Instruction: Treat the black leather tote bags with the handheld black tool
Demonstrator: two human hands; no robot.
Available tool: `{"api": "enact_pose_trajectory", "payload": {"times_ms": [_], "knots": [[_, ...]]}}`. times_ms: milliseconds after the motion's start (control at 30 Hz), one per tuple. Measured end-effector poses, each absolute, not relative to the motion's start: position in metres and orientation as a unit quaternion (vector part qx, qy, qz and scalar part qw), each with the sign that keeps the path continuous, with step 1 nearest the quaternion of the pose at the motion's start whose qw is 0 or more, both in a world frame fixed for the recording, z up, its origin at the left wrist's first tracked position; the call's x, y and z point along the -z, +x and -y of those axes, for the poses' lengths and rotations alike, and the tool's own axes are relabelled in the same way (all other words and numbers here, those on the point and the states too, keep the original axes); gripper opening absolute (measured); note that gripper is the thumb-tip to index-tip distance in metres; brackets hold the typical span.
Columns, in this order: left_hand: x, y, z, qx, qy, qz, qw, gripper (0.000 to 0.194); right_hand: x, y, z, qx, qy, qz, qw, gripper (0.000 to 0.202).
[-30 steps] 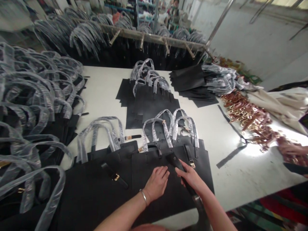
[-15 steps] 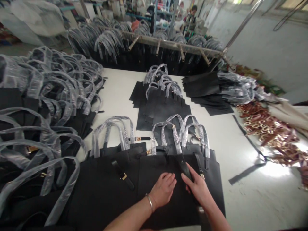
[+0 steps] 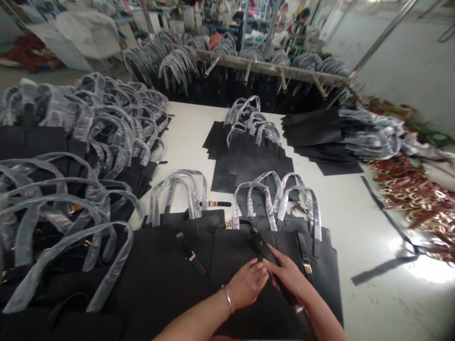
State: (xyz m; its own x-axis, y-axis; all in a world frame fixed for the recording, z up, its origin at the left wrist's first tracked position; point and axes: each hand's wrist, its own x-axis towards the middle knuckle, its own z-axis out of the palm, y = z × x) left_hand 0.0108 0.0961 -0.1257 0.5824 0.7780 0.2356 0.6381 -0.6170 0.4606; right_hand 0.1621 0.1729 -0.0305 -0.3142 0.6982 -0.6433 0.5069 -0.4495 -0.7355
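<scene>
My right hand is closed around a black strap that slants across a black bag panel. The strap's upper end has a small dot-like fitting, and a shiny part shows below the hand. Beside it, my left hand, with a bangle on the wrist, rests low over the same panel, fingers together and curled; its thumb and palm are hidden. Film-wrapped handles rise from the panel's top edge. A short black buckle strap hangs right of my hands, another buckle strap to the left.
Many film-wrapped bag handles crowd the left side. Stacked black panels lie ahead, with another stack at the back right. Brown straps with gold rings cover the right edge. A metal rack stands behind the white table.
The view has shifted left, so most things sit further right. My right hand and the strap's upper end have moved left across the panel, and my left hand is closer to my right.
</scene>
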Motion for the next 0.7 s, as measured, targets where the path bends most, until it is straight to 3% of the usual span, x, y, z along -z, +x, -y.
{"api": "enact_pose_trajectory", "payload": {"times_ms": [167, 333, 500, 700], "knots": [[0.123, 0.012, -0.098, -0.199, 0.884, -0.381, 0.185, 0.027, 0.025, 0.164, -0.17, -0.604, -0.578, 0.548, 0.02, 0.066], [0.127, 0.017, -0.1, -0.149, 0.892, -0.372, 0.21, 0.021, 0.02, 0.143, -0.173, -0.522, -0.575, 0.628, 0.05, 0.063], [0.137, 0.02, -0.098, -0.111, 0.902, -0.353, 0.222, 0.014, 0.011, 0.135, -0.162, -0.578, -0.536, 0.614, -0.036, 0.065], [0.145, 0.021, -0.092, -0.069, 0.904, -0.362, 0.219, 0.015, 0.01, 0.106, -0.169, -0.552, -0.509, 0.66, 0.026, 0.061]]}}
